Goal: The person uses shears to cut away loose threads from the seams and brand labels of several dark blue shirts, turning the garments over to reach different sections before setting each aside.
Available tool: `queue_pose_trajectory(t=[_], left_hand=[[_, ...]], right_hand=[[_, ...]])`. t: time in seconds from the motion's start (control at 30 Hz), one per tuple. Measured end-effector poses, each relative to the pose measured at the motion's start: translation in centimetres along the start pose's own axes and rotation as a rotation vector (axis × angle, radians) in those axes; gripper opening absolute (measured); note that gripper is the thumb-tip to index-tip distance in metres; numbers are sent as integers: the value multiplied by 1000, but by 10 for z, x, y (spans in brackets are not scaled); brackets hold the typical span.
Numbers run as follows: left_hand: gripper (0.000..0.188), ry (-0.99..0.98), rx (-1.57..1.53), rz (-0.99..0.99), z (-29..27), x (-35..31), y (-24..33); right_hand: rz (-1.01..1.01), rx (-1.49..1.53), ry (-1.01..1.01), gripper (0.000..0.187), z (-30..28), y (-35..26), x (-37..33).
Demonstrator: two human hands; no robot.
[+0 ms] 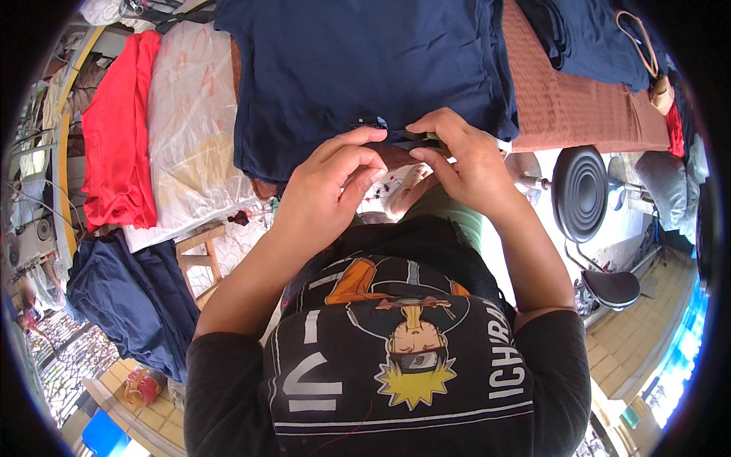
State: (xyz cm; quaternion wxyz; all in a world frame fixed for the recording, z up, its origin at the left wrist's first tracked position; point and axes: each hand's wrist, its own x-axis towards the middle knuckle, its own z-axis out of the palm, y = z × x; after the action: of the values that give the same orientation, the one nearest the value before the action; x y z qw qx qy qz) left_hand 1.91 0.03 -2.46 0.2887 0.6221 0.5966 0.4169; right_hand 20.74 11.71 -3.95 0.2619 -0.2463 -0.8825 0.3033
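Observation:
A navy garment (365, 68) lies spread over the brown-covered table in front of me. At its near edge is a small dark label (367, 122) with light printing. Just below that label, my left hand (335, 175) has its fingers curled in and the thumb close to them; whatever they pinch is too small to make out. Facing it, my right hand (474, 164) is closed around small thread snips (411, 143), mostly hidden by the fingers. The dark blades point left toward the left fingertips, by the garment's edge.
Folded navy garments (594, 42) rest on the brown cloth (567, 107) at the right. Left of the table are a plastic-wrapped bundle (190, 129), red fabric (122, 129) and hanging navy cloth (133, 297). A round black stool seat (580, 194) stands at the right.

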Motion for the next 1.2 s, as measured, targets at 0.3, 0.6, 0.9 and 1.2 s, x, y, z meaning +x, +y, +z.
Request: queue_pose_trajectory(t=[0.3, 0.6, 0.9, 1.2], left_hand=[[14, -147, 300, 318, -40, 12, 14], [5, 210, 142, 258, -76, 7, 32], [34, 93, 568, 142, 0, 4, -26], [21, 69, 312, -37, -76, 7, -7]], right_hand=[[-75, -127, 90, 18, -1, 4, 7], [158, -419, -109, 37, -36, -5, -6], [65, -585, -220, 24, -64, 12, -13], [-29, -272, -169, 23, -164, -36, 20]])
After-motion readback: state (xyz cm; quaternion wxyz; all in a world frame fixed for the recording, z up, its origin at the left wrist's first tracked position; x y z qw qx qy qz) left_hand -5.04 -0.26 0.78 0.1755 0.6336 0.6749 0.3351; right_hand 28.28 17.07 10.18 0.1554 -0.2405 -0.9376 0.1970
